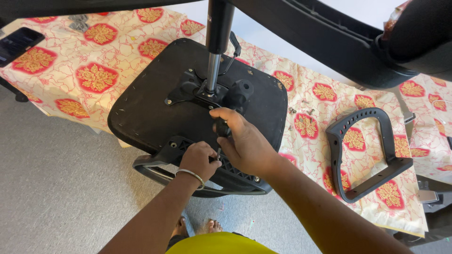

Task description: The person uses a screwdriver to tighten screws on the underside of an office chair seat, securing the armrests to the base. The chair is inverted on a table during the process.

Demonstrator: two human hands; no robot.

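An upside-down black office chair seat [155, 94] lies on the table, its metal gas column [214, 70] pointing up at me. A black armrest [197, 174] is fixed along the seat's near edge. My right hand [245, 138] grips a black-handled screwdriver [221, 129], its tip down at the armrest bracket. My left hand [200, 160], with a metal bangle on the wrist, pinches something small at the screwdriver's tip; the item itself is hidden by my fingers.
A second black armrest [365, 155] lies loose on the patterned tablecloth [94, 47] to the right, with small screws [301, 110] near it. A phone [16, 42] sits at the far left. The chair's wheel base [329, 37] looms overhead. My bare feet [197, 228] are on grey floor.
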